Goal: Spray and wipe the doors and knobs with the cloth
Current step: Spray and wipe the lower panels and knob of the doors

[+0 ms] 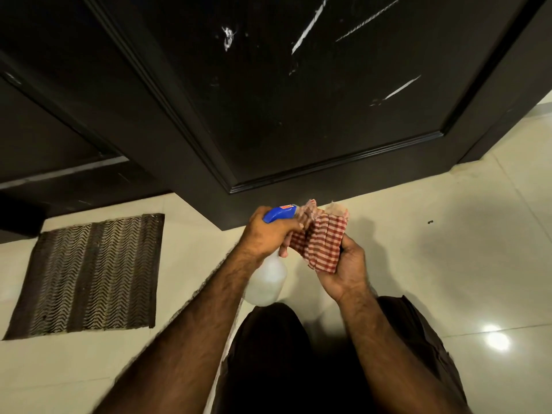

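L hand [270, 234] round spray bottle [267, 279]; R hand [348, 264] round cloth [321, 243].

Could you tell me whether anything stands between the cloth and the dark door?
Nothing visible does. The right hand holds the checked cloth just short of the door, with only bare floor below. The left hand grips the spray bottle beside it.

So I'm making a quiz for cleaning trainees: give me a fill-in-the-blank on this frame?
1. The left hand grips a spray bottle with a ____ trigger head.
2. The right hand holds a red-and-white ____ cloth.
3. The mat lies on the ____.

Missing words: blue; checked; floor.
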A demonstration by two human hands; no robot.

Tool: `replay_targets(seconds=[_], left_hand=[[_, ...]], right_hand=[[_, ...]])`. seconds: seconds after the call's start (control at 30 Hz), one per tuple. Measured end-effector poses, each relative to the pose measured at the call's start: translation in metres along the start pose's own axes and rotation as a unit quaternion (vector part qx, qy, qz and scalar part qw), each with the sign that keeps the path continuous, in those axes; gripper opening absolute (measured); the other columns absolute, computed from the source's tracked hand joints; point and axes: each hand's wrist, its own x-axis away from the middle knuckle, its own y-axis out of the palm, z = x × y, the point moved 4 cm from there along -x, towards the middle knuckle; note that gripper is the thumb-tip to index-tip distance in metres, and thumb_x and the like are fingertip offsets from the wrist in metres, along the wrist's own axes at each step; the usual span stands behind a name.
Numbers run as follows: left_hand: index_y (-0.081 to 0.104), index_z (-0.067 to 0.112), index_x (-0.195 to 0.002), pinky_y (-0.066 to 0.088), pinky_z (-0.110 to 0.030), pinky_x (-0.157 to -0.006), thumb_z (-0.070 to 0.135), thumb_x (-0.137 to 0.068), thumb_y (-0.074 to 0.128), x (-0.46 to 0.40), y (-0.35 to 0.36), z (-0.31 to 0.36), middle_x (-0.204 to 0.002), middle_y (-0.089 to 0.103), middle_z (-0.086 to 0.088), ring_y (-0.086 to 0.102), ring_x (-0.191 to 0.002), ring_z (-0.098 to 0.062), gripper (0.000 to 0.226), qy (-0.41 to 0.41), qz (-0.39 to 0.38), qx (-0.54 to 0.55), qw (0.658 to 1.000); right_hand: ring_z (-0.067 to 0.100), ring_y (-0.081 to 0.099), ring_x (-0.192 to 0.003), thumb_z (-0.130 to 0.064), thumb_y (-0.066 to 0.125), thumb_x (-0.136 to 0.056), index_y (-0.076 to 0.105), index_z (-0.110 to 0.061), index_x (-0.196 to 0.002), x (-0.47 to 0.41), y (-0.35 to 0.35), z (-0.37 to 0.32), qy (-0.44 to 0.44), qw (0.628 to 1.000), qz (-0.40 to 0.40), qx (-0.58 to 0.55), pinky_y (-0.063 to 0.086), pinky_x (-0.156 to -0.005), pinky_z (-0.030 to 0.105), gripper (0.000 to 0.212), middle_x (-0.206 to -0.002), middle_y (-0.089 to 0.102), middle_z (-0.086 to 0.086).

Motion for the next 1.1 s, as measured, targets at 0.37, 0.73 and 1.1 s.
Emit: replay_targets(seconds=[0.37, 0.73, 1.1], left_hand=[[0.067, 0.006, -0.065, 0.046, -0.037, -0.053, 0.016, -0.088, 0.077, 0.043, 0.015, -0.027, -0.060, 0.064, -0.021, 0.052, -0.042, -0.027, 0.027, 0.031, -0.128, -0.028, 0.991], [0.069, 0.008, -0.075, 0.042, -0.028, -0.043, -0.001, -0.091, 0.074, 0.052, -0.090, 0.099, -0.052, 0.050, -0.013, 0.044, -0.036, -0.022, 0.019, 0.196, 0.010, 0.153, 0.968], [0.078, 0.014, -0.085, 0.049, -0.038, -0.056, 0.007, -0.088, 0.074, 0.092, -0.213, 0.185, -0.061, 0.052, -0.012, 0.044, -0.046, -0.025, 0.009, 0.275, 0.104, 0.291, 0.911]], right_hand=[[0.037, 0.070, -0.118, -0.027, 0.046, -0.100, 0.072, -0.003, -0.131, 0.017, 0.010, -0.008, -0.002, 0.998, 0.017, -0.064, 0.052, -0.109, 0.049, 0.047, -0.136, 0.069, 0.021], [0.022, 0.073, -0.112, -0.009, 0.068, -0.100, 0.067, -0.017, -0.126, 0.055, 0.218, -0.072, -0.375, 0.880, -0.070, 0.284, 0.060, -0.095, 0.039, 0.027, -0.118, 0.076, 0.004], [0.036, 0.055, -0.142, -0.011, 0.065, -0.099, 0.072, -0.016, -0.137, 0.107, 0.423, -0.102, -0.832, 0.081, -0.100, 0.540, 0.045, -0.110, 0.055, 0.039, -0.147, 0.065, 0.006]])
